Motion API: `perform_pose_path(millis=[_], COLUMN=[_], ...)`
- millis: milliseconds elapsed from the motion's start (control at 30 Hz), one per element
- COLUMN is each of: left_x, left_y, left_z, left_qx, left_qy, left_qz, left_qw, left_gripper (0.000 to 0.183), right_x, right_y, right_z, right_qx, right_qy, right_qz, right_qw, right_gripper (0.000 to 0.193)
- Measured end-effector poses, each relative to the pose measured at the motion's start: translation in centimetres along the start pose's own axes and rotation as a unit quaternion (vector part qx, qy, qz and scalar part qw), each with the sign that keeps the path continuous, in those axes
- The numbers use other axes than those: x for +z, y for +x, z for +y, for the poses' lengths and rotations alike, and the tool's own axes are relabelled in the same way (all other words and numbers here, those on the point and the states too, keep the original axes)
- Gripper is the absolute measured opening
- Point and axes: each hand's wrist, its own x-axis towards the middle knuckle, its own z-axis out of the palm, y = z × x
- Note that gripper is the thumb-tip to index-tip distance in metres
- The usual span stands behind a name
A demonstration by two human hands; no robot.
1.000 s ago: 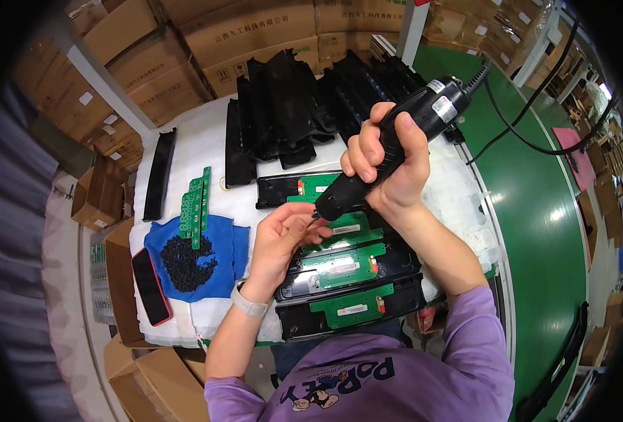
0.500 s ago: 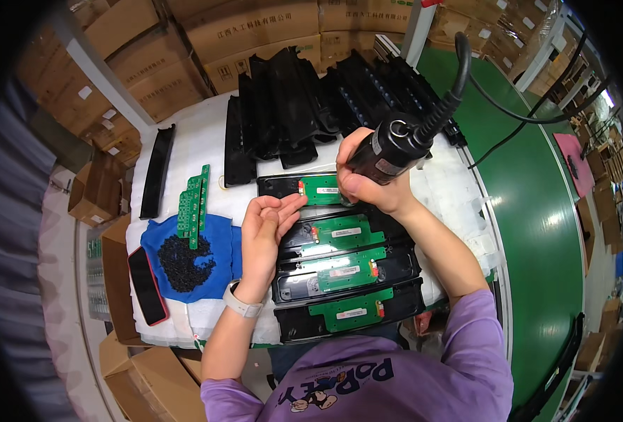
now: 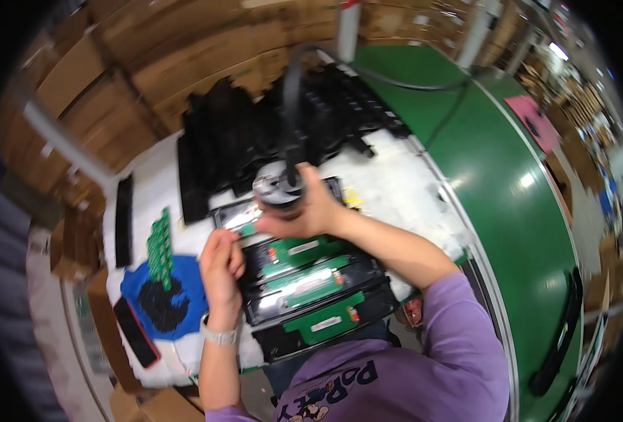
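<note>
My right hand [image 3: 313,211] is wrapped round a black corded electric screwdriver [image 3: 278,184], seen nearly end-on. It stands over the farthest black plastic panel [image 3: 225,213], whose green circuit board [image 3: 245,229] is mostly hidden by the hand and tool. My left hand [image 3: 221,261] is closed at that panel's left end, its fingertips pressed together; whether anything small is between them cannot be made out. Nearer me lie several more black panels in a row, each bearing a green board [image 3: 323,324] with a white label. Small black screws [image 3: 162,309] are heaped on a blue cloth [image 3: 134,285] at the left.
Loose green circuit boards [image 3: 159,250] overlap the cloth, and a phone [image 3: 136,333] lies beside it. A black strip [image 3: 124,221] is at far left. Black plastic housings [image 3: 220,133] pile up at the back. The screwdriver's cable [image 3: 292,91] arches above. A green table [image 3: 494,183] adjoins on the right.
The view has turned and is blurred. The screwdriver has moved left along the farthest panel and now stands more upright. My left hand's fingers, earlier extended by the board, have curled in.
</note>
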Motion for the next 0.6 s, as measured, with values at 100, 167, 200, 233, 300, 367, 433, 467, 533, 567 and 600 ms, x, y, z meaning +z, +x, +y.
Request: perform_pose_path(millis=[100, 167, 200, 233, 300, 367, 433, 467, 533, 567, 600], left_x=[0.5, 1.1, 1.3, 1.4, 1.4, 0.9, 0.5, 0.9, 1.4, 1.6, 1.8], left_y=[-0.4, -0.4, -0.4, -0.3, -0.2, -0.6, -0.7, -0.9, -0.9, -0.9, -1.0], left_z=[0.2, -0.3, -0.4, -0.4, -0.5, -0.5, -0.6, -0.5, -0.5, -0.5, -0.4], left_qx=[0.034, 0.041, 0.05, 0.052, 0.002, 0.0, 0.017, 0.018, 0.027, 0.038, 0.043], left_qy=[-0.005, 0.032, 0.071, 0.072, 0.067, 0.081, 0.113, 0.114, 0.113, 0.111, 0.109], left_qz=[0.037, 0.022, 0.024, 0.014, -0.006, -0.003, -0.021, -0.03, -0.046, -0.063, -0.063], left_qw=[0.999, 0.998, 0.996, 0.996, 0.998, 0.997, 0.993, 0.993, 0.992, 0.991, 0.991], left_gripper=[0.011, 0.01, 0.01, 0.01, 0.012, 0.019, 0.024, 0.027, 0.027, 0.026, 0.022], right_x=[0.7, 0.5, 0.1, -0.4, -0.5, -0.9, -0.6, -0.7, -1.0, -1.0, -0.9], right_y=[1.0, 0.6, 0.5, 0.5, 1.2, 0.3, 0.4, 0.4, 0.2, 0.2, 0.3], right_z=[0.6, -0.5, -0.5, -0.2, 0.2, -3.1, -3.3, -3.4, -3.5, -3.6, -3.5], right_qx=[-0.192, -0.136, -0.139, -0.153, -0.247, -0.062, -0.091, -0.098, -0.103, -0.101, -0.102], right_qy=[-0.071, -0.026, -0.034, -0.022, 0.036, 0.237, 0.385, 0.395, 0.405, 0.412, 0.418], right_qz=[0.009, -0.014, -0.005, 0.008, 0.069, 0.024, 0.037, 0.038, 0.048, 0.063, 0.07], right_qw=[0.979, 0.99, 0.99, 0.988, 0.966, 0.969, 0.918, 0.912, 0.907, 0.903, 0.9], right_gripper=[0.03, 0.028, 0.028, 0.026, 0.024, 0.019, 0.015, 0.018, 0.024, 0.024, 0.024])
